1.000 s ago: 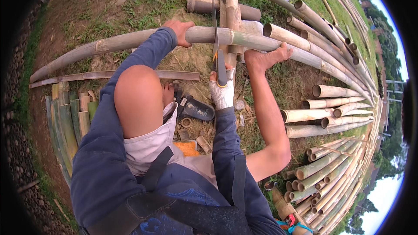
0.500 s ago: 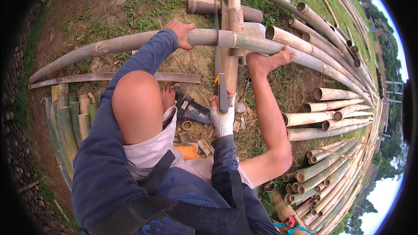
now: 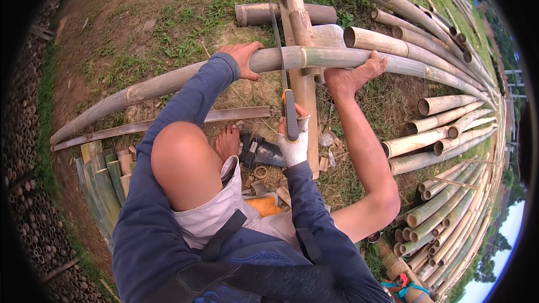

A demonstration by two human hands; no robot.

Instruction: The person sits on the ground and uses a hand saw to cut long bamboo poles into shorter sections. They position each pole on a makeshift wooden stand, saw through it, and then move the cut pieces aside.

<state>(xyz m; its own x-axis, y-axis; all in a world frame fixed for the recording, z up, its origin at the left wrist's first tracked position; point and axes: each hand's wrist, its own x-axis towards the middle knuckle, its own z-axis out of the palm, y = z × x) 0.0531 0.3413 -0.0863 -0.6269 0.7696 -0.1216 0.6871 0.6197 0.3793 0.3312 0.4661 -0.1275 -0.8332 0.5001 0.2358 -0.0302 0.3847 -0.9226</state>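
Note:
A long, pale bamboo pole [image 3: 337, 57] lies across in front of me, over an upright-looking bamboo support [image 3: 303, 87]. My left hand [image 3: 243, 60] is closed around the pole, just left of the saw. In my right hand [image 3: 296, 143], which wears a white fingerless-looking glove, is the black-and-orange handle of a handsaw [image 3: 289, 116]. Its long thin blade crosses the pole right of my left hand and points away from me. How deep the blade sits cannot be seen. My bare right foot [image 3: 355, 76] presses on the pole, right of the support.
A short thick bamboo piece [image 3: 252, 14] lies crosswise behind the pole, near a pale block [image 3: 329, 36]. Stacked bamboo poles [image 3: 432, 213] fill the right side. Cut bamboo lengths [image 3: 109, 182] stand at left. A dark sheath [image 3: 264, 151] and an orange object [image 3: 263, 206] lie near my legs.
The saw has slid away from me across the pole, its handle now closer to it. My left hand still holds the pole; the whole view has shifted slightly.

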